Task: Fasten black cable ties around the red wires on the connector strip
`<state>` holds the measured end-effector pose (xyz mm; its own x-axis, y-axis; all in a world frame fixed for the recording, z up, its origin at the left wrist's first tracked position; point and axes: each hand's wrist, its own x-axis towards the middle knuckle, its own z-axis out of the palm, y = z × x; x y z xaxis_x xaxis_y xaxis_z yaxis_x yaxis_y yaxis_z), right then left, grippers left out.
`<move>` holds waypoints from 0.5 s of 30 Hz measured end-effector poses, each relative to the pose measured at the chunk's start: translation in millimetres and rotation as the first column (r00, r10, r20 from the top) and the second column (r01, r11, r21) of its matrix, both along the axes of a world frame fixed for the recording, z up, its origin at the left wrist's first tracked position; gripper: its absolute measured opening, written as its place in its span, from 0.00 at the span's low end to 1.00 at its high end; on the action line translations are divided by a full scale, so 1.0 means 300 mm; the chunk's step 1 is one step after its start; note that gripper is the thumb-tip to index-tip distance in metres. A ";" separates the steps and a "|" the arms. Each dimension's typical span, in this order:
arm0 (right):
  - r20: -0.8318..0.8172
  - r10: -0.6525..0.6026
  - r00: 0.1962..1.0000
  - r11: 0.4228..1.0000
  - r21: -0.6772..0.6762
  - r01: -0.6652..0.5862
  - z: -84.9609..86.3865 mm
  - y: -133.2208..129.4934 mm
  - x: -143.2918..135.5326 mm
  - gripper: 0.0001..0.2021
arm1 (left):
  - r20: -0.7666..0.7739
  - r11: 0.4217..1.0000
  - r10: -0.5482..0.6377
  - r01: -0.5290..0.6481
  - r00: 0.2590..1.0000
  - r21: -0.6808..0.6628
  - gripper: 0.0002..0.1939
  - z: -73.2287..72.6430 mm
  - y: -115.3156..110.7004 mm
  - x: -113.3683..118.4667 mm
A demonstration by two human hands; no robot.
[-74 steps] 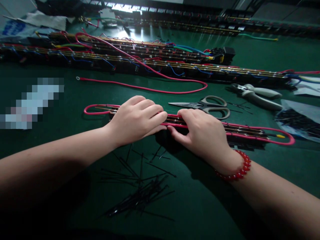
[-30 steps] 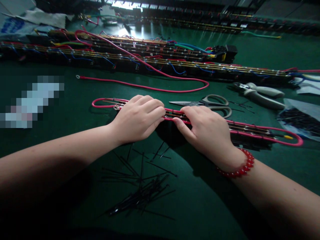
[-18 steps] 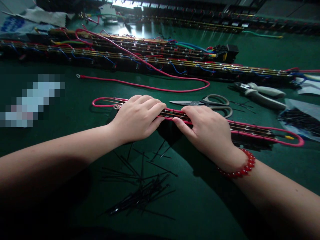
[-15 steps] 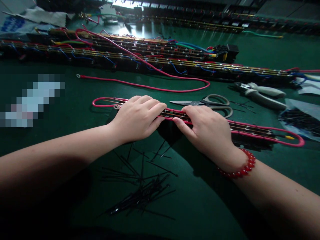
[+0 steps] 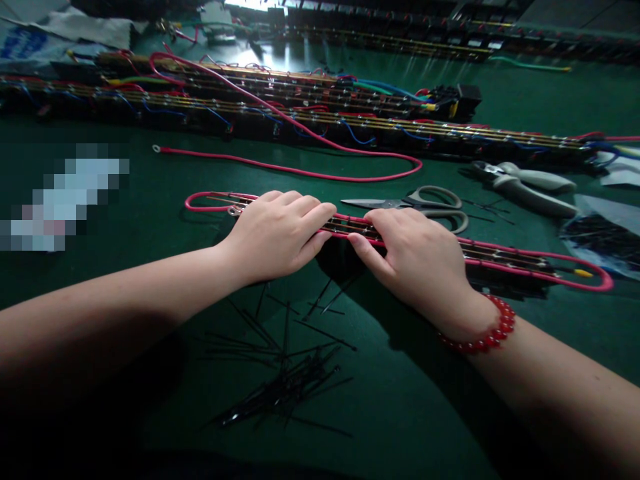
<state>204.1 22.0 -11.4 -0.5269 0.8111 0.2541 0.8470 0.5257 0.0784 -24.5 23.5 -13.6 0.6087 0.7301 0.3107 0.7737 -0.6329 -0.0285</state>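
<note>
A long black wired strip (image 5: 505, 257) with metal rods along its top lies across the table in front of me. Red cable (image 5: 537, 274) runs along both its sides and loops past each end. My left hand (image 5: 280, 233) is closed over its left part, thumb on the near side. Around the middle, my right hand (image 5: 417, 250) grips the same strip, a red bead bracelet on that wrist. Between the two thumbs a short stretch with dark ties shows. Both palms hide what lies under them. A ring terminal (image 5: 233, 211) sticks out left of my left hand.
Scissors (image 5: 415, 200) lie just behind my right hand, with pliers (image 5: 525, 187) farther right beside a bag of black ties (image 5: 605, 233). Loose black cable ties (image 5: 285, 393) are heaped nearest me. A loose red cable (image 5: 280, 168) and longer wired strips (image 5: 300, 120) lie behind.
Both hands keep their grip on the strip in nearly the same place. The whole view has shifted very slightly; nothing was taken up or let go.
</note>
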 end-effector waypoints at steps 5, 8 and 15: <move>-0.005 -0.002 1.000 1.000 -0.012 0.002 0.001 -0.001 -0.001 0.27 | -0.007 1.000 0.002 -0.002 1.000 0.018 0.17 -0.002 0.000 0.002; -0.008 -0.003 1.000 1.000 -0.030 0.003 0.003 0.000 -0.003 0.27 | -0.011 1.000 -0.001 0.001 1.000 0.020 0.17 -0.004 0.000 0.002; -0.009 0.014 1.000 1.000 -0.028 -0.015 0.004 0.002 -0.001 0.26 | -0.030 1.000 -0.013 0.013 0.999 -0.003 0.19 -0.007 -0.001 -0.002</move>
<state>203.7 22.6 -10.2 -0.5364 0.8103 0.2362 0.8400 0.5397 0.0559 -25.1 23.3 -15.7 0.6272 0.7228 0.2901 0.7640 -0.6433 -0.0493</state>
